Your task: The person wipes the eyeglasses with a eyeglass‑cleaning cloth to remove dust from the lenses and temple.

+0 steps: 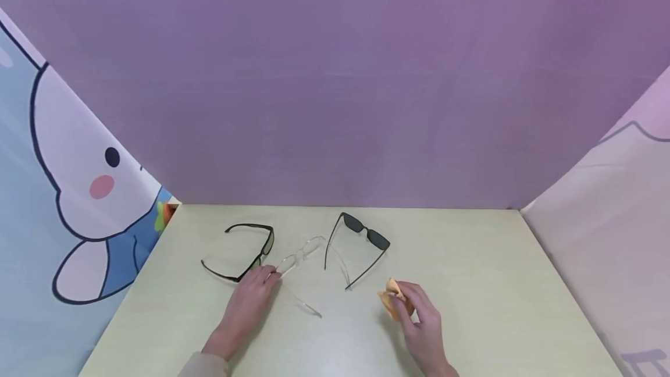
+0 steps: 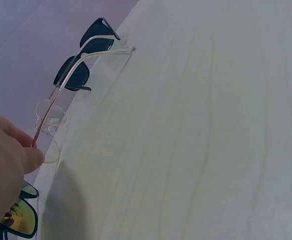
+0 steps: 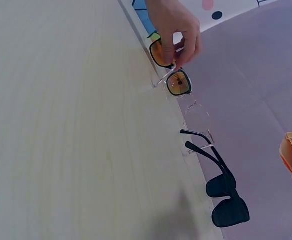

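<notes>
My left hand (image 1: 250, 295) pinches clear, thin-rimmed eyeglasses (image 1: 299, 254) near one hinge. Their temples are unfolded toward me; one temple (image 2: 61, 86) runs from my fingertips in the left wrist view. Between the thumb and fingers of my right hand (image 1: 425, 330) is a bunched orange cloth (image 1: 388, 302), held over the table; it also shows at the right edge of the right wrist view. Black-framed glasses with yellow-green lenses (image 1: 268, 243) lie just left of the clear pair, partly behind my left hand. Dark sunglasses (image 1: 377, 239) rest farther right, temples open, overlapping a clear temple in the head view.
The pale wooden table (image 1: 487, 284) meets a purple backdrop (image 1: 345, 103) along its far edge. A cartoon-printed panel (image 1: 84, 202) stands along the left side, and a pale pink panel (image 1: 617, 220) along the right.
</notes>
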